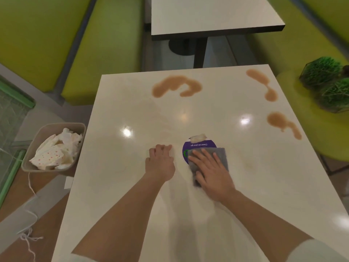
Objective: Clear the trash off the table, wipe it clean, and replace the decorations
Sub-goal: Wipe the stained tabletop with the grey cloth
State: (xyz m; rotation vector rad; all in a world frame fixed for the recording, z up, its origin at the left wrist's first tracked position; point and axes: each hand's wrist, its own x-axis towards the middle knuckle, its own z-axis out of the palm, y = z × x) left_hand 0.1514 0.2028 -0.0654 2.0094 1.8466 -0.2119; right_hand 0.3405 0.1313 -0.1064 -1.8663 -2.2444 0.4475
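My right hand (pixel 211 173) lies flat with straight fingers on a grey cloth (pixel 221 155), pressing it onto the white table (pixel 132 186). The cloth covers part of a round purple sticker (pixel 200 145) reading "Clean as you go". My left hand (pixel 160 161) rests on the table just left of the sticker, fingers curled, holding nothing. Brown spills mark the table: one at the far middle (pixel 175 86), one at the far right corner (pixel 262 82), one at the right edge (pixel 283 123).
A beige bin (pixel 34 148) full of crumpled paper trash stands at the table's left edge. Two green plant decorations (pixel 328 84) sit on the yellow-green seat to the right. Green benches and another table (pixel 207 16) lie beyond.
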